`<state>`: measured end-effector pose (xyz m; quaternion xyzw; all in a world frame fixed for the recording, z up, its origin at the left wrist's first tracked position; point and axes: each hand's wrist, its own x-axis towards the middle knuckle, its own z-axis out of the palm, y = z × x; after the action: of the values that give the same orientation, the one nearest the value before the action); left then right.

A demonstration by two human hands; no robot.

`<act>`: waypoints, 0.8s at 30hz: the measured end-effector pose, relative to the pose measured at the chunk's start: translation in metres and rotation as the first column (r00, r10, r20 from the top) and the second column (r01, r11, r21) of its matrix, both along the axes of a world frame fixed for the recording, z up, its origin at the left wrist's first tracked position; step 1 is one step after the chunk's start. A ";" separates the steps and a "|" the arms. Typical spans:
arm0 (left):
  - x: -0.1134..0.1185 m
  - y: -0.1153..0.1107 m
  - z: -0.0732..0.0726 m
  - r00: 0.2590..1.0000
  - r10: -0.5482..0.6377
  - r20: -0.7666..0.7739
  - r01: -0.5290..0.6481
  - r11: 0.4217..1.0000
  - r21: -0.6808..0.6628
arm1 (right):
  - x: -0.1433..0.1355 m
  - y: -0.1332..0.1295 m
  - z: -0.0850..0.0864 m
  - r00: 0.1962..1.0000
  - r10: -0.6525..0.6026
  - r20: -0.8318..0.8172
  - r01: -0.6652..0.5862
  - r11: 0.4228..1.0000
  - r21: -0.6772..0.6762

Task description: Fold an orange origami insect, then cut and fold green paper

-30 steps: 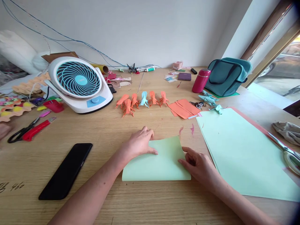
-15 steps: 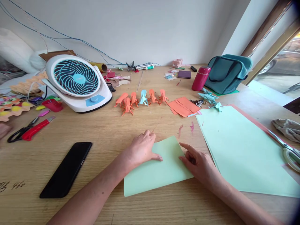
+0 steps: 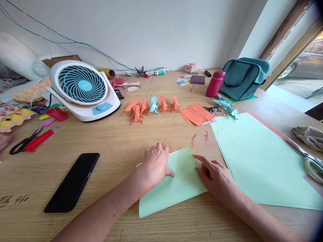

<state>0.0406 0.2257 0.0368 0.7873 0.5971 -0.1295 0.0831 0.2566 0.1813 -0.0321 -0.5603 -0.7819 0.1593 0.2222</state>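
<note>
A pale green sheet of paper (image 3: pixel 174 188) lies tilted on the wooden table in front of me, its near left corner curving up slightly. My left hand (image 3: pixel 156 164) grips its far edge, fingers curled and thumb stretched across the top face. At the right edge, my right hand (image 3: pixel 214 171) holds the paper between thumb and forefinger, with the other fingers bent in. A small piece of green edge shows beyond my left wrist; whether the sheet is doubled there I cannot tell.
Large green sheets (image 3: pixel 262 164) lie right, with scissors (image 3: pixel 306 158) on their edge. A black phone (image 3: pixel 73 181) is left; a red cutter (image 3: pixel 40 139) and a fan (image 3: pixel 83 90) lie beyond. Folded paper insects (image 3: pixel 153 105) and orange paper (image 3: pixel 196 114) stand ahead. Someone's hand (image 3: pixel 4 141) shows far left.
My left hand has shifted slightly right and down. The near left corner of the green paper has moved right and toward me, and a bit of its far left edge now shows.
</note>
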 end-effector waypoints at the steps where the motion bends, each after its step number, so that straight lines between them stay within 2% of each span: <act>1: 0.000 0.000 0.000 1.000 0.007 0.002 -0.007 1.000 0.004 | 0.001 0.000 -0.001 1.000 0.001 0.005 -0.001 1.000 -0.002; 6: -0.005 0.007 -0.001 0.999 0.013 0.042 -0.012 0.999 -0.033 | 0.003 0.001 0.000 1.000 0.004 0.004 -0.004 1.000 -0.016; 9: -0.010 0.012 -0.001 0.989 -0.028 0.147 0.034 0.999 -0.039 | 0.004 0.001 0.003 1.000 -0.002 -0.018 0.002 1.000 -0.018; 14: -0.020 0.017 0.001 0.912 0.037 0.408 -0.004 0.997 -0.081 | 0.006 0.003 0.007 0.989 -0.037 -0.146 0.036 0.999 -0.014; 19: -0.026 0.019 0.008 0.826 0.045 0.562 -0.014 0.998 -0.058 | 0.007 0.006 0.009 0.937 -0.098 -0.335 0.087 0.995 -0.046; 21: -0.028 0.017 0.013 0.798 0.046 0.601 -0.027 0.999 -0.041 | 0.007 0.010 0.015 0.906 -0.127 -0.403 0.111 0.992 -0.061; 24: -0.030 0.012 0.024 0.768 0.039 0.640 -0.028 0.999 -0.027 | 0.004 0.019 0.034 0.881 -0.121 -0.458 0.090 0.992 -0.088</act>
<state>0.0106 0.2377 0.0604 0.7730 0.5459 0.1428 0.2900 0.2608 0.2002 0.0023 -0.5547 -0.6692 0.3008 0.3924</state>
